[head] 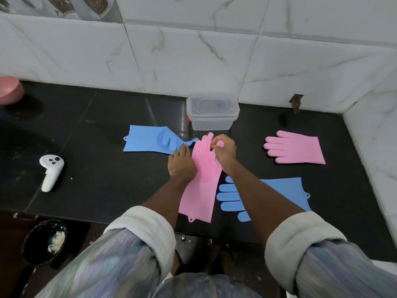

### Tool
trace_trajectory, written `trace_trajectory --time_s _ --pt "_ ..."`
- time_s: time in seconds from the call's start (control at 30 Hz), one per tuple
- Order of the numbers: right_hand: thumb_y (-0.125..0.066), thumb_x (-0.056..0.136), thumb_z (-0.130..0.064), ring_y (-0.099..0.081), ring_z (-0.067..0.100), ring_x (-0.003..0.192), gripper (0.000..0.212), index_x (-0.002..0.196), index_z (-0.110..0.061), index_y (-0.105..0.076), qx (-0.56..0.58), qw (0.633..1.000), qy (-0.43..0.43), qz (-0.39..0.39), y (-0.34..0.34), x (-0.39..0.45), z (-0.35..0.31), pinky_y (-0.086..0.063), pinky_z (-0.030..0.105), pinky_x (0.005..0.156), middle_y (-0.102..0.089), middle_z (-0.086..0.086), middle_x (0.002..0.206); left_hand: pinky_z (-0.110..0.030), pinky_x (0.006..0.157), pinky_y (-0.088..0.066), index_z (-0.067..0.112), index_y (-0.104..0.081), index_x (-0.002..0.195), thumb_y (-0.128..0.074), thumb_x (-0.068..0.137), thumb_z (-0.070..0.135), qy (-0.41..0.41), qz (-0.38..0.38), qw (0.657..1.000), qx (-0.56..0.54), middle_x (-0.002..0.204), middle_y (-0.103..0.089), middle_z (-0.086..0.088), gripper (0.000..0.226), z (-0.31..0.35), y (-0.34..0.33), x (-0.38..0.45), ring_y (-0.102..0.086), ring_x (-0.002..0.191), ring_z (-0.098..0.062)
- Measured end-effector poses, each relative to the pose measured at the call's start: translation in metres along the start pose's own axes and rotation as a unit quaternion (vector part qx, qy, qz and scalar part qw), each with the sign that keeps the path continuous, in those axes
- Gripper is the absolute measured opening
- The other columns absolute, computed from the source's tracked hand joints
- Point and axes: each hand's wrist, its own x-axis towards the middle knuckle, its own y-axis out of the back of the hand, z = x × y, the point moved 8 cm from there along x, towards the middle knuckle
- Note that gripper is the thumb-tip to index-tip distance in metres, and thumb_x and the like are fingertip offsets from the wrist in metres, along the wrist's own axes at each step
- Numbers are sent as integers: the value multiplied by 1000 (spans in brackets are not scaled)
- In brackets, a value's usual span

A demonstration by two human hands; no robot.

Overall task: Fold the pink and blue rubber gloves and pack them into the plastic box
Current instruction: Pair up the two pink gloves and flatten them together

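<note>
Fingers of the right hand [223,150] are pinched together on the fingertip end of a pink glove [202,181], which lies lengthwise on the black counter [107,147] with its cuff toward the person. Just left of that pinch, the left hand [181,163] presses down flat, fingers spread, on the glove's edge, where it meets the finger end of a blue glove [150,140] stretching away to the left. Straight beyond the pinch, near the tiled wall, stands the clear plastic box [212,112], with no lid on it and nothing inside. Well off to the right of the hands lies a second pink glove [296,147], flat. Nearer the person, under the right forearm, a second blue glove [279,194] lies flat. Far left of the grip sit a white controller [51,171] and a pink bowl [9,89].
</note>
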Motion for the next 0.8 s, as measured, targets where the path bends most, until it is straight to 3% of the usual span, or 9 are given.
trace_trajectory --time_s 0.07,0.17,0.23,0.33,0.47,0.6,0.73,0.8 --pt "-48 93 11 -66 20 87 26 97 1 -72 31 1000 2 0 -2 7 -10 -57 28 63 -74 8 101 -44 122 -33 9 -15 167 -40 108 26 34 17 999 -23 174 -19 -9 66 -8 6 4 -36 152 -33" --pt "-54 96 4 -68 24 106 33 121 -11 -70 -21 1000 18 -15 0 16 -13 -63 43 89 -72 6 121 -46 105 -51 8 -32 160 -49 105 16 47 47 994 -86 169 -28 -10 58 -3 14 4 -57 134 -34" --pt "-66 96 -8 -59 28 129 49 143 -16 -57 -151 988 18 -26 2 18 -1 -51 48 110 -62 7 140 -46 93 -58 10 -43 151 -55 102 10 1 58 990 -125 157 -41 -11 51 12 15 2 -64 123 -33" --pt "-79 92 -24 -37 32 150 81 159 -13 -35 -267 963 -15 -2 8 11 21 -35 48 121 -42 11 160 -43 96 -57 15 -43 150 -60 100 16 -32 47 989 -134 144 -49 -11 53 27 7 -2 -58 126 -29" --pt "-79 89 -11 -43 32 142 72 152 -10 -44 -237 971 9 -13 -1 10 27 -42 42 118 -47 12 152 -44 109 -48 24 -40 153 -62 100 29 41 57 988 -139 149 -42 -14 58 22 -1 -7 -46 135 -32" --pt "-71 86 13 -55 31 131 60 140 -10 -59 -207 978 16 20 3 12 16 -53 41 108 -54 11 142 -41 95 -60 19 -46 146 -61 100 26 46 47 979 -193 143 -45 -13 49 22 -5 -11 -59 120 -28" --pt "-69 89 8 -52 27 129 53 137 -12 -64 -268 961 69 20 8 10 7 -53 37 104 -55 7 138 -34 94 -53 18 -58 131 -60 99 30 4 149 983 -103 129 -52 -7 35 34 17 -17 -54 113 -22" --pt "-67 92 0 -50 27 129 42 131 -15 -67 -313 945 91 22 16 11 6 -49 37 106 -57 6 136 -33 96 -54 17 -63 129 -61 100 29 -50 166 977 -122 129 -56 -6 31 58 31 -13 -55 116 -21"
